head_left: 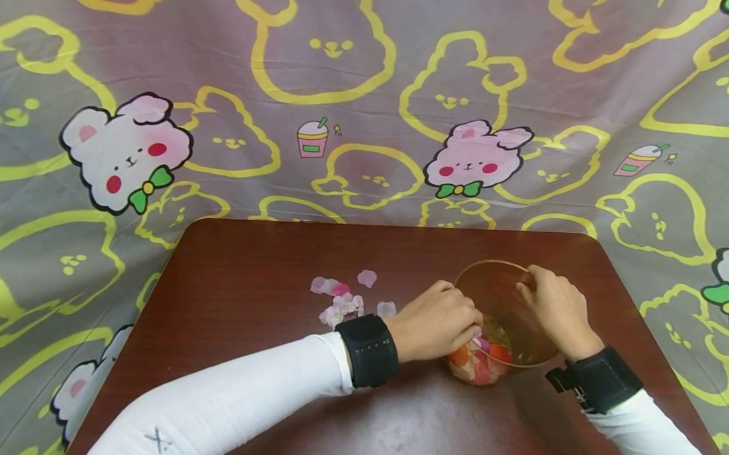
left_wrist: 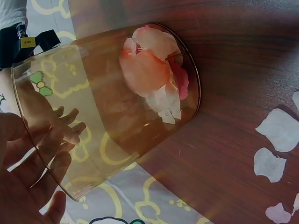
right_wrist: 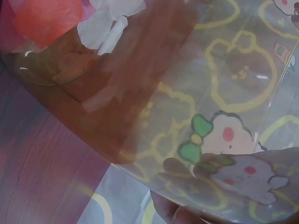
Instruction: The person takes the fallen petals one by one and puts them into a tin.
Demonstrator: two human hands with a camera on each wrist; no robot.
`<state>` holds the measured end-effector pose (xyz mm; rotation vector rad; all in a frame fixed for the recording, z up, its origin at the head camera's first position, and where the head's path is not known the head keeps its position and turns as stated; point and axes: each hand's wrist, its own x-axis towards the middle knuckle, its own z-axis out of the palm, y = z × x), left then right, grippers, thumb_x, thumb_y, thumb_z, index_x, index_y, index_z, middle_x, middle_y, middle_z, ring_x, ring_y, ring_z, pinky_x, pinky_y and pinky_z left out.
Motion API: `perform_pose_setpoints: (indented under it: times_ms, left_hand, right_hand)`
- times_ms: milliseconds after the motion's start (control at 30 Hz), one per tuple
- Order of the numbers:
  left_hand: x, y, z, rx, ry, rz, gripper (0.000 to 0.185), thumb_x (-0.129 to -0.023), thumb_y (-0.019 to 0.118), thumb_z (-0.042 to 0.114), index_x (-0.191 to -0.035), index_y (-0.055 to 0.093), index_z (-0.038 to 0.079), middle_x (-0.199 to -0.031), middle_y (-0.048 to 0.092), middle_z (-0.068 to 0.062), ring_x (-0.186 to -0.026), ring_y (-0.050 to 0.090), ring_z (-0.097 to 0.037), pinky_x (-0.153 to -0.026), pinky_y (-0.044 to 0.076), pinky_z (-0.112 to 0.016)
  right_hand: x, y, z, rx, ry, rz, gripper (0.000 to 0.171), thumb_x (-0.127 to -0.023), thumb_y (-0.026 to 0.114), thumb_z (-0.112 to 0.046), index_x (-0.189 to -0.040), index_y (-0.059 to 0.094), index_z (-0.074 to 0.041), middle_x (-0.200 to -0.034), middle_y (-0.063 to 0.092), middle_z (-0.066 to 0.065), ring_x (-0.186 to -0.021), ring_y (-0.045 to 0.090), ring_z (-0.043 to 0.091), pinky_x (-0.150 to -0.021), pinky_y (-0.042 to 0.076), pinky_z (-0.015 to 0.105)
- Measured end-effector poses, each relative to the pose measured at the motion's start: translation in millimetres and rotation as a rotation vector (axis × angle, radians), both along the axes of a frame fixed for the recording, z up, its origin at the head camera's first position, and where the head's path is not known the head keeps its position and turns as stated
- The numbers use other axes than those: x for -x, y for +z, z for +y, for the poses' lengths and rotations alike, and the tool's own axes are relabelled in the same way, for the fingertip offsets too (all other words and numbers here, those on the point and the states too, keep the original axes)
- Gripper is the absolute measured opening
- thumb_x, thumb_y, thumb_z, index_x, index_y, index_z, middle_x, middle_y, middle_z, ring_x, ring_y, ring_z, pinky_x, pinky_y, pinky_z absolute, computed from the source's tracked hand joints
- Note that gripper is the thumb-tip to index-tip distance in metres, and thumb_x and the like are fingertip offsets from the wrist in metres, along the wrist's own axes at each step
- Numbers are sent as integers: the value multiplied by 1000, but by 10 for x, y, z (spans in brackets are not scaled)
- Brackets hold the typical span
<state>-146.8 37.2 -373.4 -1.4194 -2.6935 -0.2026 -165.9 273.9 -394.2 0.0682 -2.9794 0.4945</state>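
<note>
Nearest the head camera, two white sleeves with black wrist straps enter from the lower edge and meet at the lower right of centre. There a clear plastic cup (head_left: 506, 319) stands tilted on the dark wooden table (head_left: 248, 277), its base low toward the camera and its mouth raised toward the upper right of the frame; its long axis therefore runs from near to far. Red, pink and white petals in the cup (head_left: 480, 362) lie gathered at the base.

The left hand (head_left: 436, 320) sits at the cup's left wall, knuckles up, fingers curled together with the tips over the petals at the base; whether they pinch a petal cannot be told. The right hand (head_left: 557, 308) grips the far rim on the right side, fingers bent over the edge. In the left wrist view the fingers (left_wrist: 65, 128) of that right hand show through the wall, slightly spread, while the cup's base points to the upper right of that frame.

Loose petals (head_left: 344, 297), pale pink and white, lie scattered on the table just left of the left hand, apart from the cup. The left hand is the nearer to them. A cartoon-rabbit cloth (head_left: 369, 100) hangs behind.
</note>
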Motion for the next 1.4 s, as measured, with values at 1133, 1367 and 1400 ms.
perform_pose_setpoints:
  times_ms: [1133,1367,1400]
  left_hand:
    - [694,-721,-1404,-83,550,-126,21,-97,62,18,-111,71,5,-103,72,-14,-95,69,-32,-84,56,-45]
    - [718,-922,-1728,-31,631,-81,21,-94,67,19,-108,67,3,-100,69,-17,-93,67,-36,-81,56,-48]
    - [717,-937,-1755,-21,638,-74,21,-94,67,19,-108,67,3,-100,69,-17,-92,67,-36,-80,56,-48]
  right_hand:
    - [8,29,2,7,10,-27,15,-95,68,-16,-98,66,-1,-74,65,12,-58,53,22,-49,36,32]
    - [22,37,0,-1,3,-36,16,-95,68,-16,-99,66,-1,-74,66,12,-58,53,22,-48,36,33]
    - [21,37,1,-1,2,-38,16,-95,68,-16,-99,66,-1,-75,66,12,-58,53,22,-48,36,33]
